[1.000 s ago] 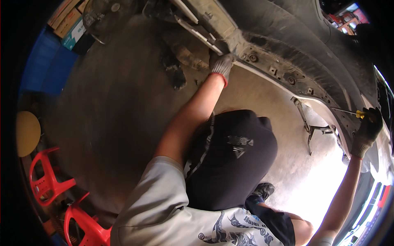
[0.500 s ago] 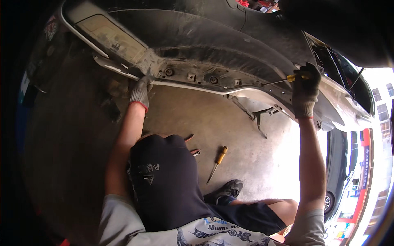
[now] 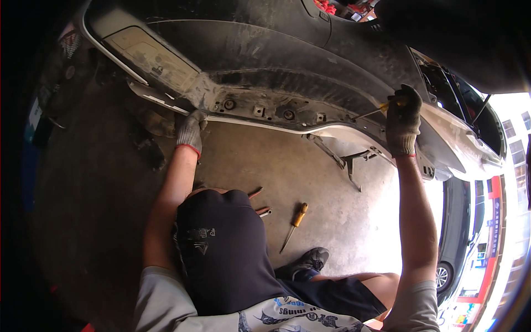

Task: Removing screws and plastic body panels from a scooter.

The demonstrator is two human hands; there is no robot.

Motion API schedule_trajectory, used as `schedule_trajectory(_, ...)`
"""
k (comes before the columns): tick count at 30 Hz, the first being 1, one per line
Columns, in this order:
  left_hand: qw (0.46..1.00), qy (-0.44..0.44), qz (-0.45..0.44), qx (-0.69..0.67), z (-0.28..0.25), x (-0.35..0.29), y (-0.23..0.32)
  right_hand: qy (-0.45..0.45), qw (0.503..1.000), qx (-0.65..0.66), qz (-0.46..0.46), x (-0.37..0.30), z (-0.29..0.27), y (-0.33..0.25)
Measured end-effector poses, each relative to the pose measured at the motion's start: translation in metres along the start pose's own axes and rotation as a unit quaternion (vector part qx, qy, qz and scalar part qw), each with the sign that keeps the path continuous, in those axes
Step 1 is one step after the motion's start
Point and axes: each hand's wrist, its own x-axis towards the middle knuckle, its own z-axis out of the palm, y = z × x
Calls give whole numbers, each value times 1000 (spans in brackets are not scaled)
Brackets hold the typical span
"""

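Yellow-handled metal screwdriver (image 3: 383, 107): your dark-gloved right hand (image 3: 404, 119) is gripping it, shaft pointing leftward at the dusty black plastic bumper (image 3: 243, 47). Grey-gloved left hand (image 3: 191, 131): touching the bumper's edge farther left, finger closure hidden.

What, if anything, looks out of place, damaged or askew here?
The dark panel is smeared with pale dirt, especially near the left hand. A yellow-handled screwdriver lies loose on the floor near the shoe, where it might be stepped on. No obvious breakage shows.
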Motion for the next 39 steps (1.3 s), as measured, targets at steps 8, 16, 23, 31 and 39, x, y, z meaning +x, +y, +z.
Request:
schedule_trajectory(8, 1000, 14, 9, 11, 1, 9, -6, -10, 1000, -12, -7, 2, 1, 1)
schedule_trajectory(16, 995, 2, 85, -43, 4, -8, -11, -65, 995, -77, -6, 22, 5, 9)
schedule_trajectory(23, 994, 53, 90, 20, 17, -25, 13, -24, 960, 263, 92, 46, 19, 36)
schedule_trajectory(31, 996, 83, 37, 9, 4, -10, 1, 62, 951, -171, -251, 69, 35, 88)
schedule_trajectory(39, 998, 50, 30, 4, 6, -9, 6, -5, 928, 341, 149, 78, 57, 82)
